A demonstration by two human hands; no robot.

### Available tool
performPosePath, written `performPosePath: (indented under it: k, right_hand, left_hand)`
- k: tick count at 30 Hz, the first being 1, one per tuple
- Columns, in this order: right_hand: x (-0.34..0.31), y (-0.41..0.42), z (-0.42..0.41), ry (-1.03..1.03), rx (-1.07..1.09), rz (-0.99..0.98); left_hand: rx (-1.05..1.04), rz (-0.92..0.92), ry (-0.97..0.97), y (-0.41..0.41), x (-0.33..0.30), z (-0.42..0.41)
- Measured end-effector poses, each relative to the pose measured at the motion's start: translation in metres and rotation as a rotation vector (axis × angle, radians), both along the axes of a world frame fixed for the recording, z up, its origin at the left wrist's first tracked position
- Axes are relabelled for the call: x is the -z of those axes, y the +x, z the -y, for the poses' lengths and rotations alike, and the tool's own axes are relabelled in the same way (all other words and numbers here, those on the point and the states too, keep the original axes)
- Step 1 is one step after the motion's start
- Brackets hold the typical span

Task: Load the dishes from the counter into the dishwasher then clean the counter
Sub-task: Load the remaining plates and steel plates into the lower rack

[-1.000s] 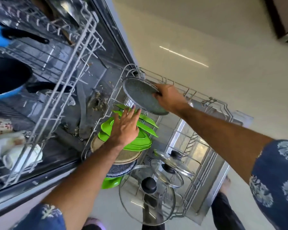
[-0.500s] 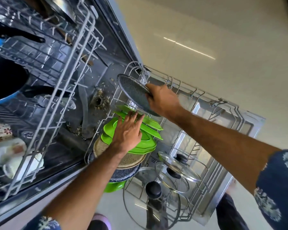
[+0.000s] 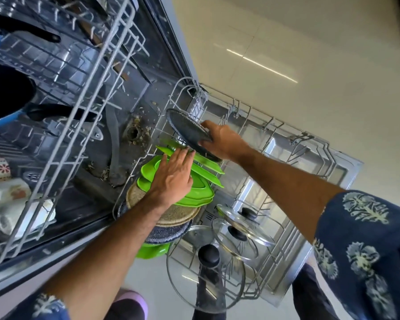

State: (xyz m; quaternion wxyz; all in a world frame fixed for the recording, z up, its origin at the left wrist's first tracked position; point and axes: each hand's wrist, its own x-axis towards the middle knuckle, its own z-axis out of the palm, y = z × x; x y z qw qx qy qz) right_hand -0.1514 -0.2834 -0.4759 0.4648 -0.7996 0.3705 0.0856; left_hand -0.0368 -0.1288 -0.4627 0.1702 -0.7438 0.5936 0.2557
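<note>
Head view: the right hand (image 3: 222,142) grips the near rim of a dark speckled plate (image 3: 187,132), thumb on the upper face and fingers curled under the edge. The plate is tilted on edge over the far end of the lower rack (image 3: 259,125), its broad face turned toward the dishwasher tub (image 3: 116,116) and its diameter running along the row of dishes. The left hand (image 3: 173,179) lies flat with straight fingers on the green plates (image 3: 194,192), pressing them toward the person; it holds nothing. The relation that governs the next move, as a judgement: the free slot lies directly beneath the held plate, between it and the two green plates (image 3: 208,169) standing on edge just beyond the left fingertips, so the plate needs to go straight down with its face parallel to theirs. The right hand is the nearer one and already carries the load. Count in the lower rack: at least four green plates, one tan speckled plate (image 3: 178,215), one dark speckled plate beneath it (image 3: 169,232), one further green item (image 3: 153,250) at the near end, and three glass lids (image 3: 243,225) with black knobs. The upper rack (image 3: 83,93) carries a blue pan (image 3: 7,100) and cups (image 3: 9,197). No tabletop is visible.
</note>
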Motion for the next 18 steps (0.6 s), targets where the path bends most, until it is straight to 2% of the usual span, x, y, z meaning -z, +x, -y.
performPosePath:
  k: [4, 9, 14, 18]
  right_hand:
    - [-0.016, -0.019, 0.004, -0.008, 0.004, 0.019]
    - [-0.062, -0.059, 0.012, -0.105, -0.116, 0.000]
    - [-0.145, -0.102, 0.002, -0.202, -0.343, -0.025]
    - [-0.233, -0.137, -0.033, -0.242, -0.550, -0.037]
  left_hand:
    - [-0.033, -0.008, -0.017, -0.005, -0.016, -0.004]
    - [-0.123, 0.031, -0.031, -0.029, -0.057, -0.010]
    - [-0.256, 0.093, -0.082, -0.077, -0.133, -0.026]
    - [-0.350, 0.139, -0.103, -0.132, -0.220, -0.056]
